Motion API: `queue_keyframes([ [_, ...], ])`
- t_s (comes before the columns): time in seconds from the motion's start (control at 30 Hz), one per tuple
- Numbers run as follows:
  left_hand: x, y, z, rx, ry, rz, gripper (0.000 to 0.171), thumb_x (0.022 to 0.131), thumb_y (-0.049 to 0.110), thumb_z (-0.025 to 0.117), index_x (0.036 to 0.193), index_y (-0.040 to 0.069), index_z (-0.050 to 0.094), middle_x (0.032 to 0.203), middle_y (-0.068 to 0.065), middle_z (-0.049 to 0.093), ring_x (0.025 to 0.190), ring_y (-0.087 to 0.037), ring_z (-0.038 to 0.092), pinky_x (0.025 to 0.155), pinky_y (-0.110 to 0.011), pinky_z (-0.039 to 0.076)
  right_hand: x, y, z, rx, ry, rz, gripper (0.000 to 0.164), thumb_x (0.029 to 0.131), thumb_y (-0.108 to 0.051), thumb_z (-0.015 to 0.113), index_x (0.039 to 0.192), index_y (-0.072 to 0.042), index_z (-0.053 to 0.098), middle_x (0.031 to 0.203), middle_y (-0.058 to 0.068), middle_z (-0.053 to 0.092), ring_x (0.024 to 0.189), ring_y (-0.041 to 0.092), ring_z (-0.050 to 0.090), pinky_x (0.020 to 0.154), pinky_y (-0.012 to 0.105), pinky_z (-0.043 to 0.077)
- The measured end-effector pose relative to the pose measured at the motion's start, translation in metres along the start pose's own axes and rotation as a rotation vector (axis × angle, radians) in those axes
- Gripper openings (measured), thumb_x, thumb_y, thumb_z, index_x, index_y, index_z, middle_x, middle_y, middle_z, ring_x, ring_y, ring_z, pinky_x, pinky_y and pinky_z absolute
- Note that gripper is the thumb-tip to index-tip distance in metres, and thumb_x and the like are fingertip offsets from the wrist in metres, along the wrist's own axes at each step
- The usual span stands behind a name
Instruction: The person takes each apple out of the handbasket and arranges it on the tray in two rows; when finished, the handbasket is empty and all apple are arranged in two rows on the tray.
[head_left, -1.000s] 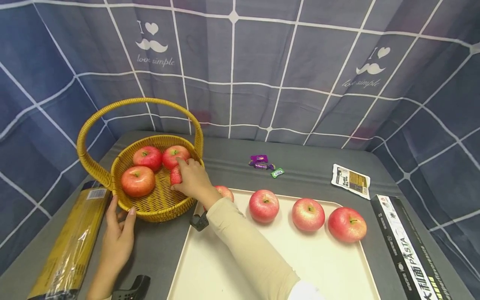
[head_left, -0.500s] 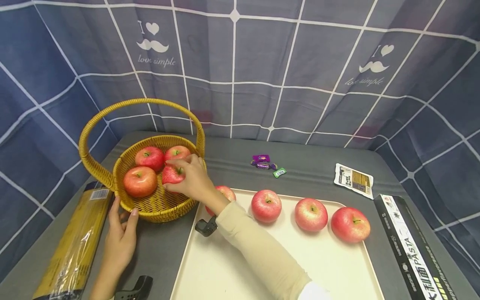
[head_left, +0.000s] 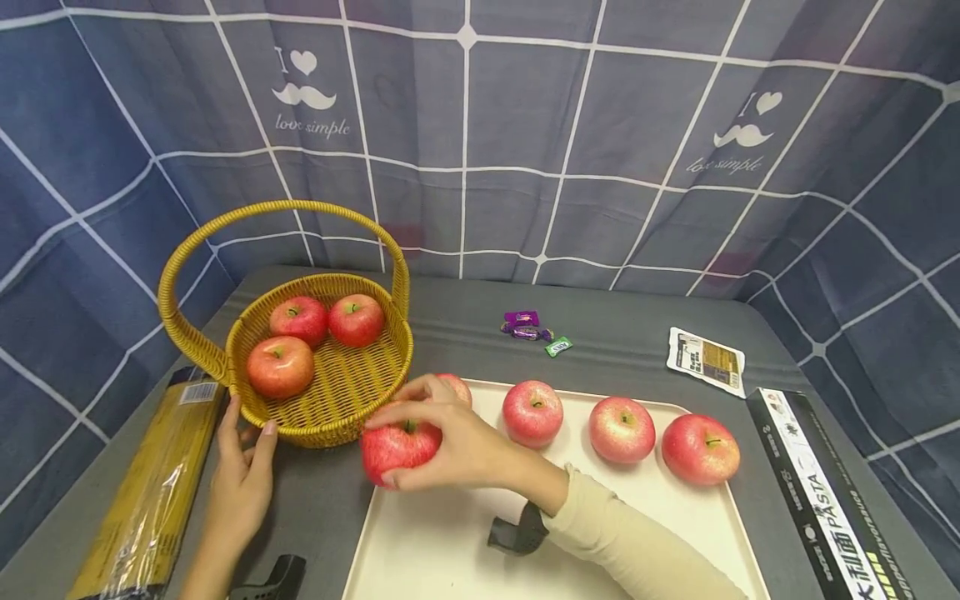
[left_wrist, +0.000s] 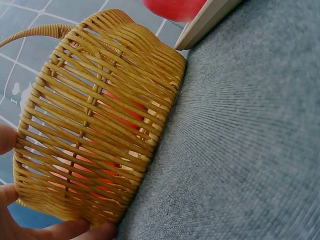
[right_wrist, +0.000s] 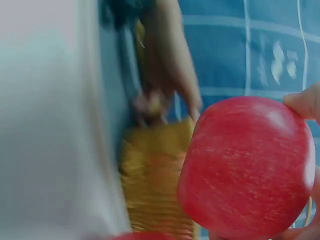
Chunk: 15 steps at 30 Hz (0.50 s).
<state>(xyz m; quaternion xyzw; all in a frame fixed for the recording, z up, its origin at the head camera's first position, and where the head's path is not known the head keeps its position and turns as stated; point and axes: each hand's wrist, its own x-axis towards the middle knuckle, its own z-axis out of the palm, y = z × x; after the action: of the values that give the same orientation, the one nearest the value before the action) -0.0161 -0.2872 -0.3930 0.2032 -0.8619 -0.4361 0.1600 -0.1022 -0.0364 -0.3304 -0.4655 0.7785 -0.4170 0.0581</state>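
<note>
A red apple [head_left: 401,450] is in my right hand [head_left: 457,442], pinched between thumb and fingers above the cream tray's near-left corner region. In the right wrist view the same apple [right_wrist: 247,167] fills much of the right side. My left hand [head_left: 238,479] rests its fingertips against the near-left outer side of the yellow woven basket [head_left: 330,429]. The left wrist view shows fingers [left_wrist: 60,230] lying along the basket's wall. Inside the basket sit three apples: one at the left [head_left: 281,367], one at the back [head_left: 300,319] and one at the right [head_left: 356,320].
Along the back of the cream tray [head_left: 420,550] lies a row of several apples [head_left: 532,413]. Purple and green wrapped candies [head_left: 525,331] and a white pouch [head_left: 707,360] lie farther back. A black pasta box [head_left: 825,500] flanks the right; a yellow package [head_left: 142,492] flanks the left.
My right hand has lifted the apple out of the basket and carried it right and nearer, over the tray's edge. The left hand stays at the basket.
</note>
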Motion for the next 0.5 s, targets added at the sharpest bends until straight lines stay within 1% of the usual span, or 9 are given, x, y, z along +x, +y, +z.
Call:
queue_keyframes([
  [0.07,0.0,-0.001,0.0,-0.001,0.003,0.0,0.062,0.097,0.03,0.034,0.147,0.025,-0.003,0.131,-0.035,0.037,0.105,-0.046,0.05,0.078,-0.055,0.038,-0.019,0.001,0.006,0.009,-0.054,-0.038,0.047,0.067,-0.03,0.077,0.111,-0.032,0.062,0.116,-0.008,0.044,0.112,0.003,0.036,0.087,0.02,0.04],
  [0.13,0.001,-0.001,0.001,-0.005,0.01,0.001,0.062,0.097,0.029,0.035,0.147,0.024,-0.003,0.131,-0.035,0.037,0.105,-0.046,0.05,0.079,-0.055,0.037,-0.035,0.003,0.013,-0.006,-0.095,-0.073,0.047,0.067,-0.029,0.077,0.111,-0.03,0.061,0.117,-0.007,0.043,0.113,0.004,0.035,0.088,0.018,0.04],
  [0.23,0.001,-0.002,0.001,-0.005,0.014,0.0,0.062,0.097,0.028,0.035,0.147,0.024,-0.002,0.131,-0.036,0.037,0.104,-0.047,0.05,0.079,-0.055,0.037,-0.053,0.007,0.024,-0.041,-0.15,-0.106,0.049,0.067,-0.027,0.077,0.113,-0.03,0.059,0.118,-0.006,0.04,0.114,0.005,0.033,0.089,0.015,0.039],
  [0.37,0.0,-0.002,0.001,-0.003,0.003,0.002,0.062,0.097,0.028,0.034,0.147,0.023,-0.003,0.131,-0.037,0.036,0.105,-0.049,0.049,0.079,-0.057,0.037,-0.067,0.011,0.033,-0.152,-0.182,-0.173,0.051,0.068,-0.032,0.075,0.114,-0.032,0.055,0.122,-0.004,0.036,0.118,0.008,0.029,0.093,0.015,0.036],
  [0.43,0.0,-0.001,0.001,0.0,0.004,0.002,0.062,0.097,0.029,0.034,0.147,0.023,-0.003,0.131,-0.037,0.036,0.105,-0.048,0.05,0.078,-0.057,0.037,-0.07,0.012,0.034,-0.214,-0.182,-0.21,0.05,0.07,-0.037,0.073,0.116,-0.034,0.052,0.126,-0.002,0.036,0.121,0.008,0.028,0.095,0.018,0.034],
  [0.5,0.0,-0.001,0.001,0.003,0.008,0.001,0.062,0.097,0.028,0.034,0.147,0.023,-0.003,0.131,-0.036,0.037,0.104,-0.048,0.05,0.078,-0.056,0.037,-0.07,0.012,0.032,-0.237,-0.177,-0.23,0.05,0.073,-0.042,0.071,0.118,-0.033,0.051,0.128,-0.002,0.036,0.124,0.009,0.027,0.097,0.022,0.034],
])
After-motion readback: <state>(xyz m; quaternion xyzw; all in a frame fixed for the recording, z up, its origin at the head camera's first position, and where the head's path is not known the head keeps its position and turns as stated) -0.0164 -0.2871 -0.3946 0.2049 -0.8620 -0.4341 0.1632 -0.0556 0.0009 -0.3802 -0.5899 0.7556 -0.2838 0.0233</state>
